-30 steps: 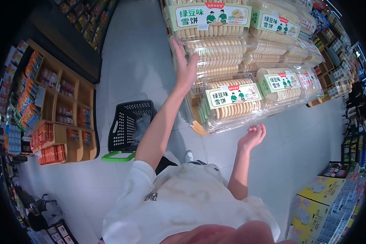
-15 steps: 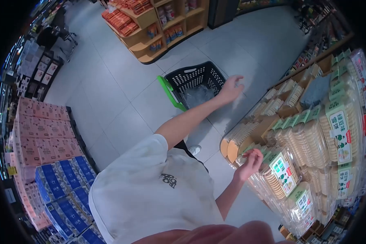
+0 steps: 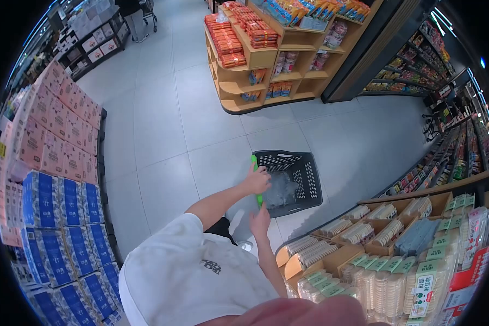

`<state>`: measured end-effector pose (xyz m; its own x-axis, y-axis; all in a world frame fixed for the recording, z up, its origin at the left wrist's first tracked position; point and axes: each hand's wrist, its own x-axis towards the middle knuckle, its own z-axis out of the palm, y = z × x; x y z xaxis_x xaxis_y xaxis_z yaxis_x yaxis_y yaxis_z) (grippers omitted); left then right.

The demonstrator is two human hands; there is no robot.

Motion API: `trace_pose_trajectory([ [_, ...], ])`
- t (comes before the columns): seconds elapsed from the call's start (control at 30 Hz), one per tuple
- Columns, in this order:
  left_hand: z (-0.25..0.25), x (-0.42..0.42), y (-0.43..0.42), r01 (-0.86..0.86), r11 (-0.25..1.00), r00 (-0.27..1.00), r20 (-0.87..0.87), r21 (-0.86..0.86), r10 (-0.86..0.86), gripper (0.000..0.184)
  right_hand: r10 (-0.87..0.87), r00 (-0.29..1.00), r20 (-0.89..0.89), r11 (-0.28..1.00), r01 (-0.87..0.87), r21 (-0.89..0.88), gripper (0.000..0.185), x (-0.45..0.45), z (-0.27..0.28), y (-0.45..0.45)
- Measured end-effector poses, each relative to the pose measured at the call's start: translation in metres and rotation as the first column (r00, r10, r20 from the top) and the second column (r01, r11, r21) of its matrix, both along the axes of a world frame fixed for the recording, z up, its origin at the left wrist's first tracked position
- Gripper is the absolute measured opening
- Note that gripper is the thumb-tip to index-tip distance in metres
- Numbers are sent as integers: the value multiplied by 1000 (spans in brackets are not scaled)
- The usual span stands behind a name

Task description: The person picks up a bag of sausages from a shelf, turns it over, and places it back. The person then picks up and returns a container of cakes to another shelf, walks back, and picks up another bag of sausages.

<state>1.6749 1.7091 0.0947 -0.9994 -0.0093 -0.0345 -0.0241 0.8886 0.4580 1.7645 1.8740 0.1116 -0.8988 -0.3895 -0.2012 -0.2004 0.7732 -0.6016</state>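
A dark grey shopping basket (image 3: 308, 182) with a green handle (image 3: 259, 199) stands on the floor ahead of me, with clear plastic inside it. My left hand (image 3: 256, 180) is at the upper part of the green handle, its fingers curled round it. Just below, my right hand (image 3: 260, 220) touches the lower end of the handle; whether its fingers close round it is hard to make out. Packed biscuits in clear trays (image 3: 383, 285) with green labels lie on the display at the lower right.
A wooden shelf (image 3: 301, 41) with orange and red packets stands ahead. Stacked pink cartons (image 3: 57, 127) and blue packs (image 3: 68, 233) line the left. A person (image 3: 133, 19) stands near a cart at the far upper left. Dark shelves (image 3: 418, 70) are at the right.
The view has turned left, away from the biscuit display. Both hands have left the display area and come together at the basket's green handle.
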Motion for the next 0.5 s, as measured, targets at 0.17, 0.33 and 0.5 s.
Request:
trace_pose_trajectory([
  [0.17,1,-13,-45,39,999,999,11,-33,-39,34,-106,993,-53,994,107,27,47,-9,-8,-26],
  [0.33,-1,-17,-48,164,976,986,-20,140,-163,37,-43,986,-161,964,84,252,29,-27,6,-30],
  [0.5,16,-24,-53,285,953,954,70,100,-292,41,-149,967,-208,949,199,243,27,-35,5,-19],
])
